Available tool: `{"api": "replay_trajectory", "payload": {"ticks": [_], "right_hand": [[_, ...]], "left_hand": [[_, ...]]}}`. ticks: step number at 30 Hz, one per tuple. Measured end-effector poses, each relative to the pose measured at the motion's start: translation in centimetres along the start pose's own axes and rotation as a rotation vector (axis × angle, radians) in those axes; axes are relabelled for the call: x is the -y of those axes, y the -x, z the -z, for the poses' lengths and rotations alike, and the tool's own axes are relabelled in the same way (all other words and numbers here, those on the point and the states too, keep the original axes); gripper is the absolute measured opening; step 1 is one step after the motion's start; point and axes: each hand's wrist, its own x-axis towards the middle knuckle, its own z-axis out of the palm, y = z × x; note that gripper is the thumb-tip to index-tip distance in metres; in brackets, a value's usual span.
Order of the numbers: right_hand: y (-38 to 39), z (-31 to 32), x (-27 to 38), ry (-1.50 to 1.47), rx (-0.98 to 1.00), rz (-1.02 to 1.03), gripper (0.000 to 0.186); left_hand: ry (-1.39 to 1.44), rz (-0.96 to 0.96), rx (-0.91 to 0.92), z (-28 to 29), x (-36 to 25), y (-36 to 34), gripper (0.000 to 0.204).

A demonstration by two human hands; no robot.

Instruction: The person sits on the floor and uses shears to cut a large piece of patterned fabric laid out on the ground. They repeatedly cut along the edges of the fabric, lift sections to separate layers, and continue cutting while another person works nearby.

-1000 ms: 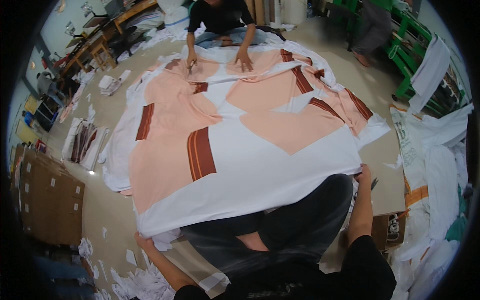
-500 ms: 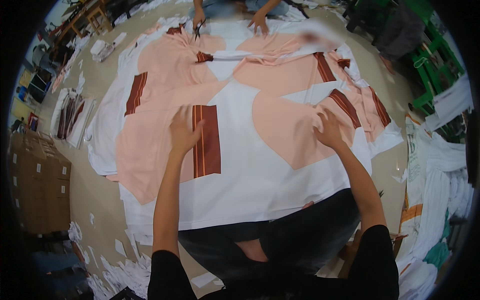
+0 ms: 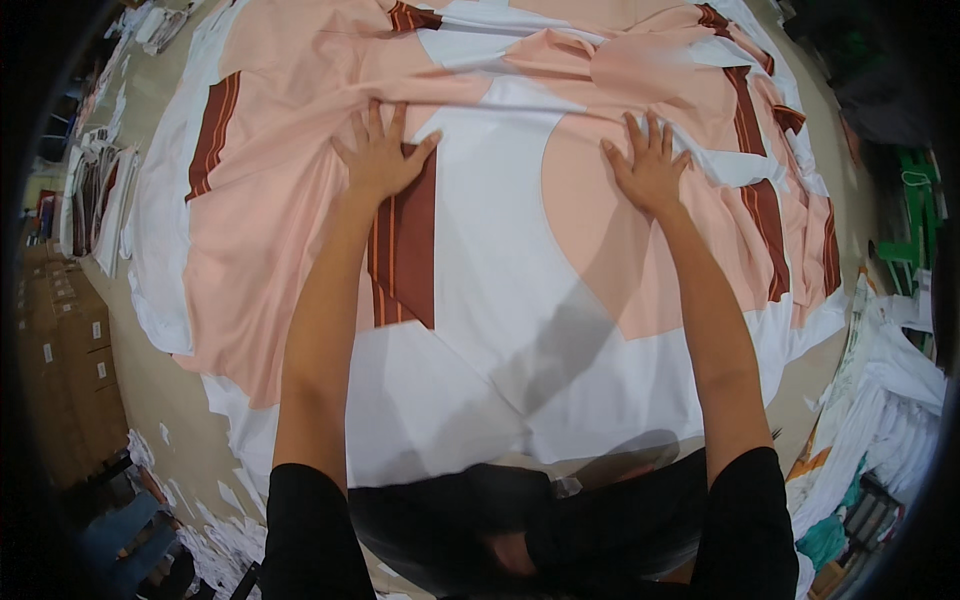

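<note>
Head view: we are pressing 2 open, flat hands, left hand (image 3: 378, 155) and right hand (image 3: 648, 168), on the pink fabric (image 3: 290, 190) at 12 o'clock; spreading fingers wide should be smoothing it evenly.

Floor (image 3: 160, 400), tan and bare in strips along the left edge and lower left. Directly on it lies a big white sheet (image 3: 500, 330), spread flat and covering most of the view, its lower edge near the person's knees. Peach fabric pieces (image 3: 270, 250) with dark red striped bands (image 3: 405, 250) lie on the sheet, some overlapping. White paper scraps (image 3: 225, 500) litter the floor at lower left, just off the sheet's edge. Brown cardboard boxes (image 3: 70, 370) stand on the floor at far left. A stack of fabric (image 3: 100, 200) lies beside the sheet, upper left. A heap of white cloth (image 3: 880, 420) sits at right.
</note>
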Motion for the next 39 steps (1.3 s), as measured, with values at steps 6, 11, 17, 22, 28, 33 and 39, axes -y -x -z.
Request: {"api": "replay_trajectory", "payload": {"ticks": [6,11,17,22,28,33,39], "right_hand": [[-7.2,-0.8,-0.1,-0.013,0.066,-0.04,0.08],[-9.7,0.2,0.1,-0.026,0.117,-0.026,0.077],[3.1,2.2,4.2,-0.084,-0.103,0.322,0.07],[18.4,7.4,0.1,-0.062,0.308,0.525,0.076],[24.2,12.8,-7.0,0.045,0.646,0.252,0.089],[29.4,14.5,-13.7,-0.035,0.867,0.057,0.094],[35.8,14.1,-26.4,-0.079,1.133,-0.183,0.084]], "left_hand": [[0.002,-0.018,-0.087,-1.2,-0.1,-8.0,0.099],[-0.059,-0.013,0.074,0.5,0.1,-9.3,0.102],[0.131,-0.325,0.032,5.4,-0.5,6.8,0.102],[0.056,-0.232,0.372,8.7,4.5,25.2,0.113],[0.027,-0.122,0.485,11.1,6.9,32.2,0.117],[-0.081,-0.169,0.578,12.4,6.7,33.4,0.109],[-0.03,-0.12,0.817,12.1,6.0,35.4,0.089]]}}
